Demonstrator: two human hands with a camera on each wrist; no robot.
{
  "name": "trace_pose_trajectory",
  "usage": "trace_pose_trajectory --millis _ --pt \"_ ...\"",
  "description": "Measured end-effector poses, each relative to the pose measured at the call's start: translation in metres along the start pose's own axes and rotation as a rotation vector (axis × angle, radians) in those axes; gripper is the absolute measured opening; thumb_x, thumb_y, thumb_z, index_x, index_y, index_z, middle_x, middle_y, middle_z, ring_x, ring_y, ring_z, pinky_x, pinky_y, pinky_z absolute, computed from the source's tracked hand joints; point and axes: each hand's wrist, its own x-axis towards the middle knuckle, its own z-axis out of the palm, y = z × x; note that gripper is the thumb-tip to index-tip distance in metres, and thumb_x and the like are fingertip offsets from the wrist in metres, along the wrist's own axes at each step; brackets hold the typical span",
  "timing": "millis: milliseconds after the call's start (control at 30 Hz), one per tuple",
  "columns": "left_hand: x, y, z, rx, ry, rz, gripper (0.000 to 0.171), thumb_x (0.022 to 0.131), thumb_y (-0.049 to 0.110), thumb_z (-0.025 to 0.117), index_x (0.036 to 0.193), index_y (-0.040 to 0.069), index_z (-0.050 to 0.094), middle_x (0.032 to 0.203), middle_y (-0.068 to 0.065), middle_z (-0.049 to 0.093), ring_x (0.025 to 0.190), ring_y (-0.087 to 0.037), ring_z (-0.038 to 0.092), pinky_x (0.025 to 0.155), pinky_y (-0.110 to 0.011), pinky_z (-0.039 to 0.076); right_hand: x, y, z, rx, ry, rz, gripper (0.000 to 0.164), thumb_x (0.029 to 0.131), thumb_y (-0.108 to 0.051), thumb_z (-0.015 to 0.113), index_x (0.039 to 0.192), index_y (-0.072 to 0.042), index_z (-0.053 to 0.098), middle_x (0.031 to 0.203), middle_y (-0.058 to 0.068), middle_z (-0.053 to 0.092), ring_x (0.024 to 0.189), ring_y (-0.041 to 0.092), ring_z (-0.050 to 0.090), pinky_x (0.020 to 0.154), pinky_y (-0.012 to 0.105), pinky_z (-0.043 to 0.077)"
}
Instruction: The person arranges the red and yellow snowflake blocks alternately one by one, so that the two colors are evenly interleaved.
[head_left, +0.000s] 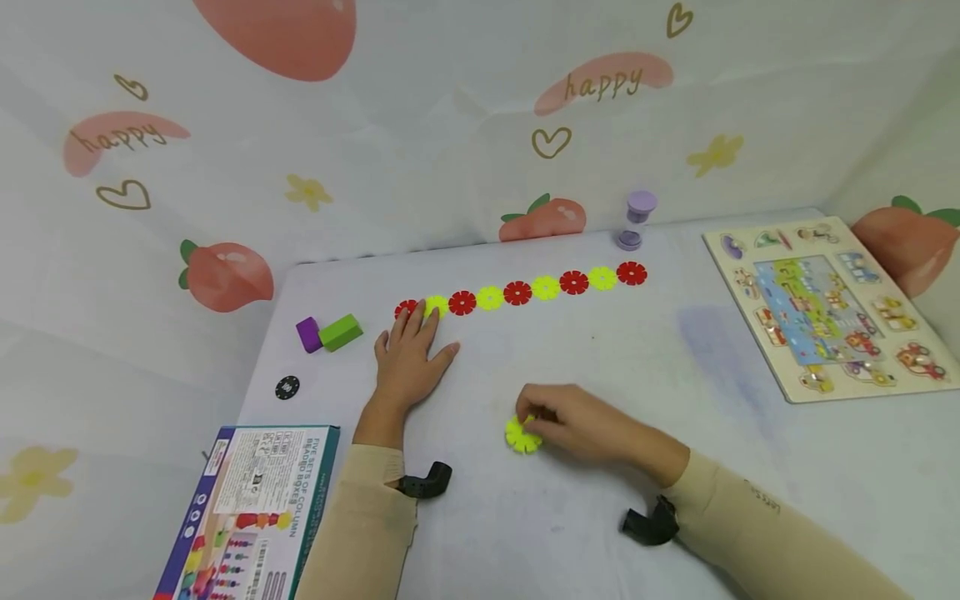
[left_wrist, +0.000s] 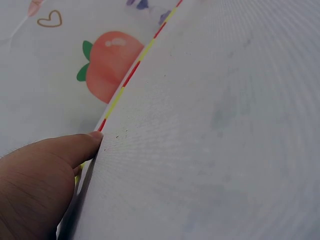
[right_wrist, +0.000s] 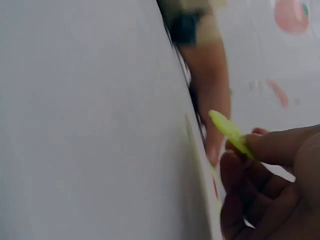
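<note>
Red and yellow notched interlocking discs lie in a slanting row across the table, colours alternating. My left hand rests with spread fingers on the row's left end, where its fingertips touch a red disc and a yellow disc, partly covering both. Nearer the front, my right hand pinches another yellow disc between thumb and fingers. In the right wrist view this held disc is tilted and appears lifted off the tabletop. Red disc ends the row at the right.
Left of the row lie a purple block, a green block and a black round chip. A printed box is at front left. A purple sand timer stands behind; a wooden puzzle board lies at right.
</note>
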Motion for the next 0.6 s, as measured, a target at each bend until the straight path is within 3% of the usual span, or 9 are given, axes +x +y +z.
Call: trace_pose_trajectory --millis 133,233,400,467,533,600 --pt "0.001 -0.002 0.000 -0.003 0.005 0.003 0.077 0.088 0.061 0.050 0.152 0.023 0.028 0.158 -0.003 0.015 0.143 -0.028 0.006 0.106 -0.061 0.006 0.001 0.022 -0.045 0.008 0.227 0.050 0.017 0.093 -0.011 0.061 0.107 -0.019 0.066 0.101 -0.008 0.064 0.086 0.014 0.057 0.074 0.032 0.051" --pt "0.001 -0.003 0.000 0.001 0.008 0.004 0.077 0.089 0.061 0.050 0.152 0.024 0.028 0.158 -0.002 0.015 0.143 -0.028 0.006 0.106 -0.060 0.007 0.000 0.047 -0.079 0.019 0.424 0.132 0.022 0.095 -0.017 0.060 0.116 -0.017 0.066 0.109 -0.004 0.064 0.090 0.017 0.056 0.073 0.034 0.049" --pt "0.000 -0.003 0.000 0.000 0.000 0.005 0.077 0.089 0.061 0.050 0.152 0.024 0.027 0.159 -0.002 0.014 0.143 -0.028 0.006 0.106 -0.061 0.007 -0.011 0.094 -0.120 0.067 0.703 0.359 0.045 0.097 -0.036 0.054 0.139 -0.019 0.051 0.121 0.007 0.060 0.089 0.020 0.058 0.064 0.026 0.048" --pt "0.000 -0.002 0.000 0.000 -0.003 0.004 0.077 0.089 0.061 0.050 0.153 0.024 0.027 0.159 -0.002 0.014 0.143 -0.027 0.006 0.106 -0.060 0.006 -0.018 0.107 -0.130 0.067 0.755 0.446 0.055 0.097 -0.042 0.051 0.147 -0.019 0.041 0.128 0.010 0.056 0.087 0.020 0.060 0.061 0.023 0.047" --pt "0.001 -0.002 0.000 0.001 -0.003 0.003 0.077 0.089 0.060 0.051 0.153 0.024 0.027 0.159 -0.002 0.014 0.143 -0.027 0.006 0.106 -0.061 0.007 -0.025 0.115 -0.137 0.043 0.762 0.512 0.063 0.096 -0.047 0.050 0.150 -0.018 0.034 0.125 0.015 0.059 0.084 0.020 0.060 0.059 0.023 0.047" --pt "0.002 -0.001 0.001 0.005 -0.002 0.000 0.078 0.088 0.060 0.051 0.152 0.024 0.027 0.159 -0.002 0.015 0.143 -0.027 0.006 0.106 -0.061 0.007 -0.030 0.120 -0.142 -0.001 0.745 0.523 0.066 0.096 -0.049 0.049 0.150 -0.014 0.034 0.127 0.017 0.056 0.084 0.022 0.061 0.062 0.027 0.048"
